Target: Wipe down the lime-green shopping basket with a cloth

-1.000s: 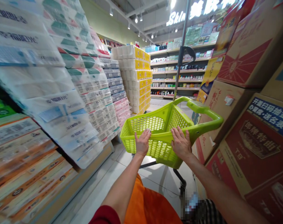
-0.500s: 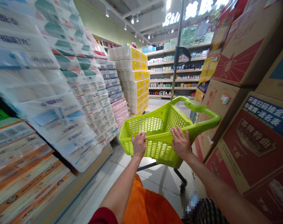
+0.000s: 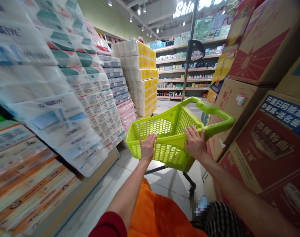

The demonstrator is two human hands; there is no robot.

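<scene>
The green basket [image 3: 162, 127] stood on a wheeled frame [image 3: 189, 182] in the aisle, between toilet-roll packs [image 3: 53, 108] on the left and cartons [image 3: 268, 154] on the right. The left hand [image 3: 148, 148] and right hand [image 3: 195, 143] lay spread, palm down, on its near rim [image 3: 171, 140]; whether either clamped it could not be told. Of stiff, light-looking plastic, it seemed easiest held by that rim or the long handle [image 3: 218, 113].

The person wears a dark red sleeve [image 3: 107, 225] and a soft orange top [image 3: 162, 214] (with black and white striped cloth [image 3: 220, 220] beside it).
</scene>
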